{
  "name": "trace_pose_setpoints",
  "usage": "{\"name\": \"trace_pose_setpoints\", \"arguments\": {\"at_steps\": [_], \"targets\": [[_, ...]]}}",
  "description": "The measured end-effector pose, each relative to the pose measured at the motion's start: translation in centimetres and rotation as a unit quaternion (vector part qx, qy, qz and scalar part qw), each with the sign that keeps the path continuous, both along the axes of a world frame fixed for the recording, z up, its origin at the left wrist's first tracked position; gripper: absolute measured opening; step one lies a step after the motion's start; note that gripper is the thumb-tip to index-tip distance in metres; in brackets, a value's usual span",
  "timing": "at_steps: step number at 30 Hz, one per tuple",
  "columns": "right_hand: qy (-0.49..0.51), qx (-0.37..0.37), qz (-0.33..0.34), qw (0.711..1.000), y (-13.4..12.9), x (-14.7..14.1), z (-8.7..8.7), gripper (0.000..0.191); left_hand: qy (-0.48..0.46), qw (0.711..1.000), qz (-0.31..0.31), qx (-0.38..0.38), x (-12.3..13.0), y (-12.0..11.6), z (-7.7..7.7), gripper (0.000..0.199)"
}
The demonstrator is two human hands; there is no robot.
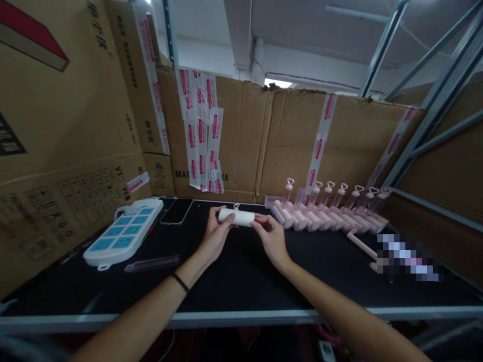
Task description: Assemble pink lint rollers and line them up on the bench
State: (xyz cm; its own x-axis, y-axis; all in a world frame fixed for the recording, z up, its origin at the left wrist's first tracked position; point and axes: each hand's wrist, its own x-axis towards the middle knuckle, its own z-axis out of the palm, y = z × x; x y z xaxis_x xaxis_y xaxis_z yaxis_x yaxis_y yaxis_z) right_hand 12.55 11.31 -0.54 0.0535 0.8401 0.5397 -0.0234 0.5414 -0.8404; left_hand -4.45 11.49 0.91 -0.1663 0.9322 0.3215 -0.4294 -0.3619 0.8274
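Note:
A white cylinder point(241, 217) lies level between my two hands above the black tabletop. My left hand point(218, 234) is closed round its left end, with the thumb along the near side. At the opposite end, my right hand point(272, 236) pinches with thumb and fingertips. Something pinkish shows faintly between those fingers and the cylinder's end, too small to make out. Just behind the cylinder a small pale heart-shaped loop point(236, 206) sticks up; whether it is attached cannot be seen.
Several pink cylinders point(317, 219) stand in a row at the back right, with heart-topped clear tubes point(289, 190) behind. A pink rod point(363, 244) lies right. On the left are a power strip point(124, 231), a phone point(177, 211) and a clear tube point(153, 263). Cardboard point(241, 136) walls the back.

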Motion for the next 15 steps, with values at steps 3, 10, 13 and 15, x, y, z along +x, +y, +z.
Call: {"name": "trace_pose_setpoints", "arguments": {"at_steps": [3,10,13,15], "targets": [[-0.008,-0.007,0.023,1.000,-0.6,-0.6,0.3,0.024,-0.027,1.000,-0.010,0.006,0.1,0.0,0.2,0.050],[-0.136,0.085,0.013,0.987,-1.9,-0.8,0.6,0.022,-0.066,0.994,-0.058,-0.059,0.1,-0.4,0.3,0.054],[-0.203,0.128,0.004,0.971,-2.0,-0.4,1.1,0.019,-0.063,0.993,-0.043,-0.095,-0.4,-0.4,0.3,0.050],[-0.245,0.146,-0.036,0.958,-1.9,0.6,1.6,0.019,-0.057,0.991,-0.029,-0.114,-0.8,-0.4,0.3,0.048]]}}
